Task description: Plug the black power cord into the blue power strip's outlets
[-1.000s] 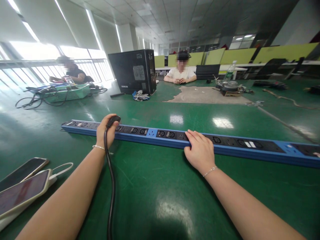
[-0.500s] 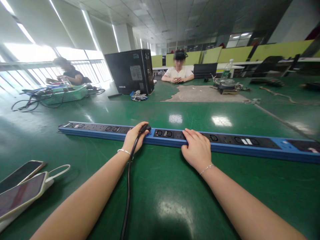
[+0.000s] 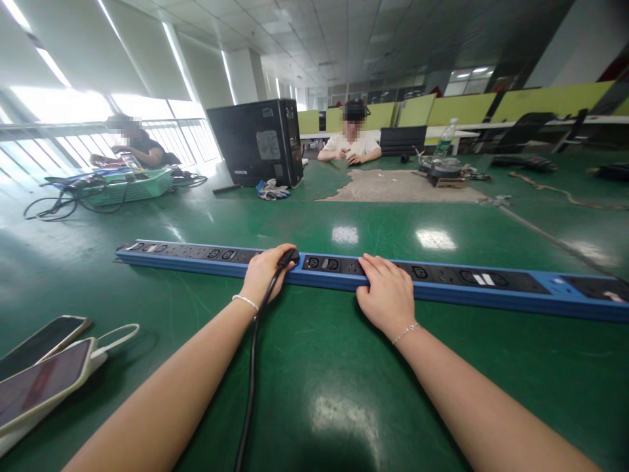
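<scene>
A long blue power strip [image 3: 324, 280] with black socket panels lies across the green table. My left hand [image 3: 264, 274] is closed around a black power plug [image 3: 291, 257] at the strip, left of its middle. From the plug a thick black cable [image 3: 253, 367] runs down past my wrist toward me. Whether the plug's pins sit in a socket is hidden. To the right, my right hand [image 3: 387, 292] grips the strip, fingers over the top face and thumb on the near side. Between my hands several sockets show, two of them framed in white outline.
Two phones [image 3: 44, 383] lie at the lower left, one with a white cable. Beyond the strip stand a black computer case [image 3: 255, 143], gloves [image 3: 272, 190] and a green basket [image 3: 147, 185] with cables. A person [image 3: 351, 141] sits opposite, another [image 3: 137, 147] far left.
My left hand and the plug have shifted very slightly down and right along the strip. My right hand stays in place. The person opposite has moved their hands.
</scene>
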Tool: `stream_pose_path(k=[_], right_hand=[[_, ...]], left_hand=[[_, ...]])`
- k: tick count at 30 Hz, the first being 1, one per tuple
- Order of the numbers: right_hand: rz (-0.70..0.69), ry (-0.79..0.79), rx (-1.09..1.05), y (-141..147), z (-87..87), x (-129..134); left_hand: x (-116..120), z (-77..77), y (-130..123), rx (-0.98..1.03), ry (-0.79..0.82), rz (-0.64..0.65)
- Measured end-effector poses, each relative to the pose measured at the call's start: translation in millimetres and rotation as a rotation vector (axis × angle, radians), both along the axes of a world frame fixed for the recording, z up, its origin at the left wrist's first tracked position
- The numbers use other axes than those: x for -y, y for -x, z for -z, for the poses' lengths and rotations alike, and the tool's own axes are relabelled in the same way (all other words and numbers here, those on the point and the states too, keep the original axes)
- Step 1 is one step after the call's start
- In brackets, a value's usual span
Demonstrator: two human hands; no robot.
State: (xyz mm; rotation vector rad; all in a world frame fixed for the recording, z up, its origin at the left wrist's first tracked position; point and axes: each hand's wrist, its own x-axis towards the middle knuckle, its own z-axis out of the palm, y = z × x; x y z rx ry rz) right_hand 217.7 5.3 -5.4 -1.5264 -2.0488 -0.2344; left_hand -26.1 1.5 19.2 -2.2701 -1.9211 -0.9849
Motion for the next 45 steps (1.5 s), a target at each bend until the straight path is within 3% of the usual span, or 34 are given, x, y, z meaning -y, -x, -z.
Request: stream_pose_path(k=[7,17,27,45], right_hand=[[0.000,-0.005,0.003,0,-0.6,1],[-0.008,-0.013,0.009,-1,0.6,-1],[-0.005,-0.005,0.011,-2,0.0,0],[-0.017,0.002,0.007,-1,0.0,0]], left_hand=[[3,2.0,-3,-0.133,-0.050,-0.016],[0,1.3,2,-0.101,0.008,-0.011],[0,10.9,4,-0.146,-0.099,0.006],[2,2.6,-4,-0.130,-0.024,-0.060]])
